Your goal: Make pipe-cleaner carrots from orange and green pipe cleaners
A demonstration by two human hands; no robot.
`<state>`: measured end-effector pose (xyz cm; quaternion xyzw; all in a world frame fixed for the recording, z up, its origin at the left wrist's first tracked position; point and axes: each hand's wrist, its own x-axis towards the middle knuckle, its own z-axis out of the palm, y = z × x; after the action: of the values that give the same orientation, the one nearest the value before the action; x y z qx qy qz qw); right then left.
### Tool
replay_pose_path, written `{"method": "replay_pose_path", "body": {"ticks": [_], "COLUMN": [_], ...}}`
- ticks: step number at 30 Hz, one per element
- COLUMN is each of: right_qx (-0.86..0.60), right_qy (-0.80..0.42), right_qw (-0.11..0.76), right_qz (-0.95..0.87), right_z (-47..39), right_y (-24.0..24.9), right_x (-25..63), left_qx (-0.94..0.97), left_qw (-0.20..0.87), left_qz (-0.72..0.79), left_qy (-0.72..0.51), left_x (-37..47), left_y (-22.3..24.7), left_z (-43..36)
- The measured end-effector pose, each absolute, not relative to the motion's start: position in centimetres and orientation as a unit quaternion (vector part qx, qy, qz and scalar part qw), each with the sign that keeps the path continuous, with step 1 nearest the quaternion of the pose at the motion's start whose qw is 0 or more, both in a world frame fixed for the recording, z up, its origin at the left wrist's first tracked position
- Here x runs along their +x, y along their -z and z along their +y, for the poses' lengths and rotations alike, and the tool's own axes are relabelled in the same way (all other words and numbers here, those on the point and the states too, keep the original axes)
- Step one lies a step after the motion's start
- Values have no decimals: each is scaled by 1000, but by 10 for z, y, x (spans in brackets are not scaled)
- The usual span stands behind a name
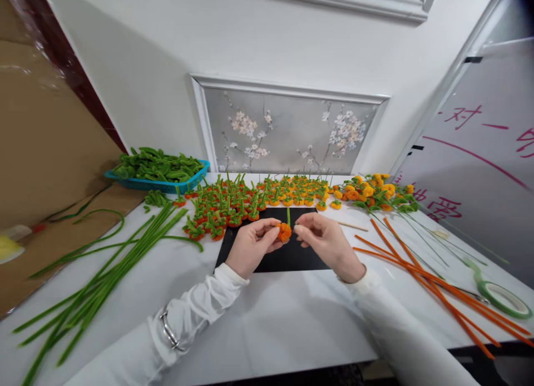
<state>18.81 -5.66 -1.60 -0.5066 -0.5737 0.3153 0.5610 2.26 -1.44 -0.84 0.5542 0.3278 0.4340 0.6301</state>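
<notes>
Between thumb and fingers, my left hand (257, 242) holds a small orange pipe-cleaner flower (285, 232) above a black mat (267, 260). A short green stem (288, 215) rises behind the flower. My right hand (324, 240) is just right of the flower, thumb and fingertips pinched together; whatever they hold, if anything, is too small to make out. Beyond my hands stand rows of finished flower heads, orange with green stems (225, 205) on the left and yellow ones (298, 194) on the right.
Green pipe cleaners (112, 269) lie at left, near a blue basket (167, 184) of green pieces. Orange pipe cleaners (434, 280), a roll of green tape (504, 300) and a thin wooden stick (352, 226) lie at right. A bunch of stemmed flowers (375, 191) is at the back right.
</notes>
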Motion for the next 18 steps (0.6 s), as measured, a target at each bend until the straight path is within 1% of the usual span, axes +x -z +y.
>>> {"method": "replay_pose_path", "body": {"ticks": [6,10,18], "right_qx": [-521,-534,-519], "right_qy": [-290,-264,-196], "right_qw": [514,496,513], "right_qz": [-617,-632,-655], "right_z": [-57,-58,-61], "right_y": [19,17,17], "right_x": [179,178,172], "left_qx": [593,595,612], "left_qw": [640,634,601], "left_qz": [319,337,334], "left_qy": [-371,-362,-392], "left_x": [20,20,20], "left_y": [9,7,7], "left_z": [-13,-12,-13]}}
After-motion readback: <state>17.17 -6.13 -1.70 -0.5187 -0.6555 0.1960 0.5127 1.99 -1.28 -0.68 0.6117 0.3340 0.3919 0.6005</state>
